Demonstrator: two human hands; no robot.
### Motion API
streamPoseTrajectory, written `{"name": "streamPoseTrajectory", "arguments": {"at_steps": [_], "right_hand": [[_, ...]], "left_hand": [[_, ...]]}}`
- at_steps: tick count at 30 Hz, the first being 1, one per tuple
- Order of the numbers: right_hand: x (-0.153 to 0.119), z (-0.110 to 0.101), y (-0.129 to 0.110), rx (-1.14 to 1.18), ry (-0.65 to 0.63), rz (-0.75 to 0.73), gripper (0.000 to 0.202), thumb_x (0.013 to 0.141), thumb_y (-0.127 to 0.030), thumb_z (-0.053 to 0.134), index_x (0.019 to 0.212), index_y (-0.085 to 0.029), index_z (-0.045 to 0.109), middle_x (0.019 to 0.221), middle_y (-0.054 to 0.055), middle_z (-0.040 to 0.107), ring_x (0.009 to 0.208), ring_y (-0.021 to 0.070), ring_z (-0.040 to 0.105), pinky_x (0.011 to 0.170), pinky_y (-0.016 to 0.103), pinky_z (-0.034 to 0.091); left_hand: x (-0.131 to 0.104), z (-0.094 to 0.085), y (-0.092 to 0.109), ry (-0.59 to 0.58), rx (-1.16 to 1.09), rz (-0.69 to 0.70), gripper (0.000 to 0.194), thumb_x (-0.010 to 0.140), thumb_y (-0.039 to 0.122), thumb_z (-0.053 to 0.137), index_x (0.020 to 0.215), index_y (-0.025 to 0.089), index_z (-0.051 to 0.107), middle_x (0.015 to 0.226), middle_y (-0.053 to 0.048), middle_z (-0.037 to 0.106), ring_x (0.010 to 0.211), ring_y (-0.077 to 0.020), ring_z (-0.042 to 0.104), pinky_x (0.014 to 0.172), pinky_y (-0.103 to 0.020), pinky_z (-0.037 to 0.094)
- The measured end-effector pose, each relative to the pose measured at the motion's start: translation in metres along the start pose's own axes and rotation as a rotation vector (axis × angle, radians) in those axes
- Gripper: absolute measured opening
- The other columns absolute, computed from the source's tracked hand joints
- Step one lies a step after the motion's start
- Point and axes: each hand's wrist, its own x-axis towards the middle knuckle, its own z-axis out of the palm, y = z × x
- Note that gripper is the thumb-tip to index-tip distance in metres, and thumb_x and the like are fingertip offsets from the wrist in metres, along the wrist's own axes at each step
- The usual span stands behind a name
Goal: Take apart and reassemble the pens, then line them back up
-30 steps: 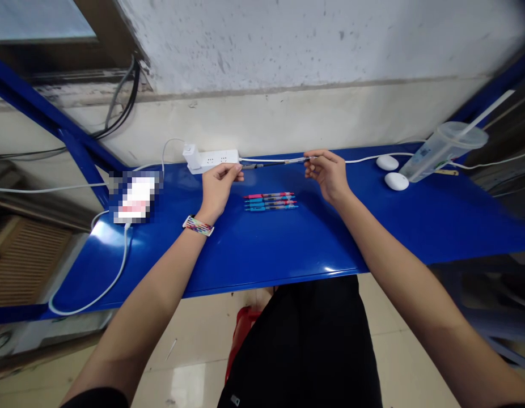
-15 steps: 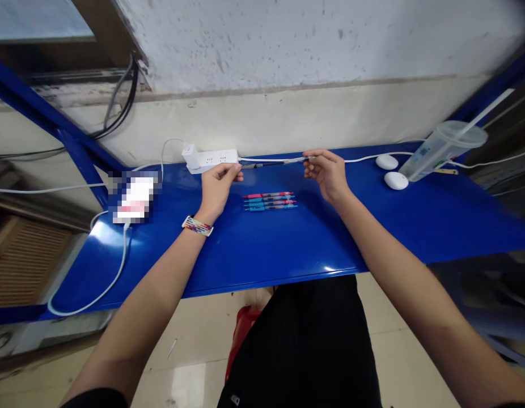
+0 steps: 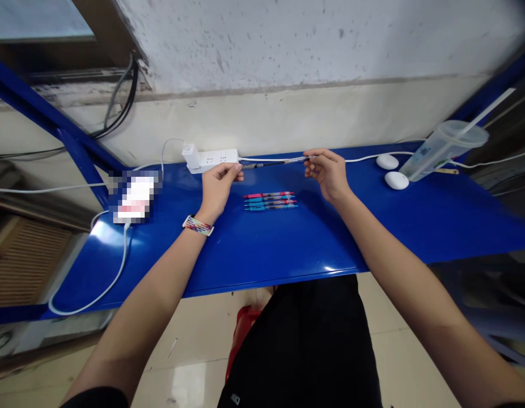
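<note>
My left hand [image 3: 220, 184] pinches the grey end [image 3: 249, 166] of a pen between thumb and fingers. My right hand [image 3: 328, 173] has its fingertips closed on the clear barrel [image 3: 295, 160] at the other end. A thin black length [image 3: 271, 164] like a refill bridges the two parts, held level above the table; whether the parts are joined is too small to tell. Below and between my hands, several pink and blue pens [image 3: 270, 202] lie side by side on the blue table [image 3: 262, 243].
A white power strip [image 3: 214, 158] with a charger stands behind my left hand. At left lies a blurred-out phone [image 3: 135, 197] on a white cable. Two white rounded objects [image 3: 392, 171] and a tilted clear cup [image 3: 436, 150] with a straw are at right.
</note>
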Motion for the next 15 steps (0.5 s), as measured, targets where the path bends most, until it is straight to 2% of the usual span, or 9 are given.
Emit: {"name": "streamPoseTrajectory", "arguments": {"at_steps": [10, 15], "right_hand": [[-0.0009, 0.0000, 0.0000, -0.023, 0.003, -0.008, 0.015, 0.080, -0.017, 0.072, 0.088, -0.024, 0.083, 0.067, -0.002, 0.062, 0.063, 0.0125, 0.064, 0.061, 0.025, 0.057], [-0.0015, 0.0009, 0.0024, 0.013, -0.045, -0.008, 0.018, 0.074, -0.020, 0.075, 0.088, -0.022, 0.087, 0.066, -0.002, 0.066, 0.062, 0.0129, 0.065, 0.060, 0.026, 0.057]], "left_hand": [[-0.0001, 0.0008, 0.0003, -0.002, 0.009, -0.006, 0.010, 0.098, 0.029, 0.086, 0.089, 0.023, 0.087, 0.083, -0.004, 0.083, 0.074, -0.0137, 0.078, 0.081, -0.029, 0.068], [-0.0029, 0.0021, 0.0046, -0.019, 0.065, 0.005, 0.012, 0.098, 0.032, 0.087, 0.090, 0.022, 0.085, 0.083, -0.004, 0.083, 0.077, -0.0152, 0.079, 0.082, -0.030, 0.068]]}}
